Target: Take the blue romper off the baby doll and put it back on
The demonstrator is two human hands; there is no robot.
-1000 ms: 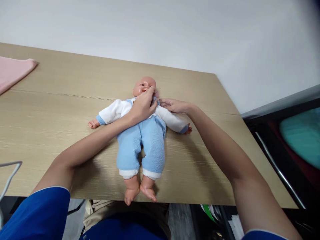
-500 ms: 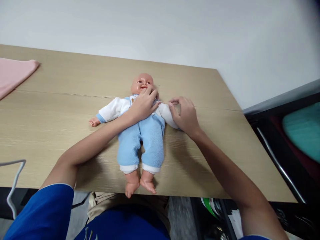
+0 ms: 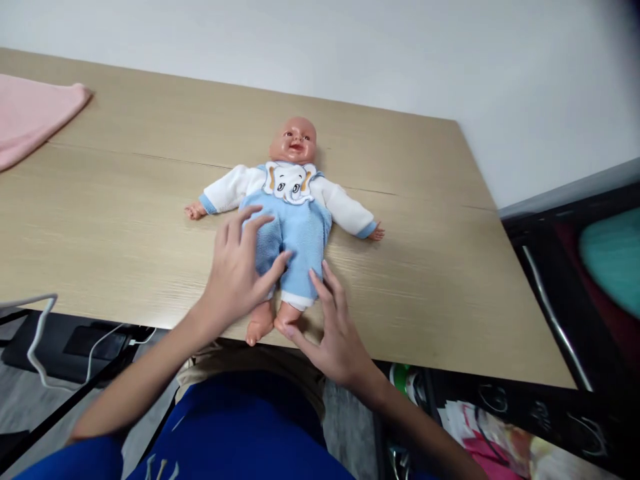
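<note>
A bald baby doll [image 3: 295, 141] lies on its back on the wooden table, arms spread to both sides and feet toward me. It wears a white and light blue fleece outfit [image 3: 303, 247] with an elephant face [image 3: 290, 181] on the chest. Over the trouser leg on the left of the view is my left hand [image 3: 237, 270], its fingers apart. My right hand [image 3: 327, 327] is beside the other leg, thumb near the doll's foot and fingers spread along the trouser cuff. Whether either hand presses on the cloth I cannot tell.
A pink cloth [image 3: 40, 113] lies on the table [image 3: 125, 220] at the far left. A white cable [image 3: 37, 340] hangs at the left front edge. Dark furniture with a teal item [image 3: 613, 257] stands at the right. Papers and bags sit below the table at the right.
Both hands have moved from the doll's chest and sleeve down to its legs. The elephant face now shows, and the doll's arm on the right lies straight out.
</note>
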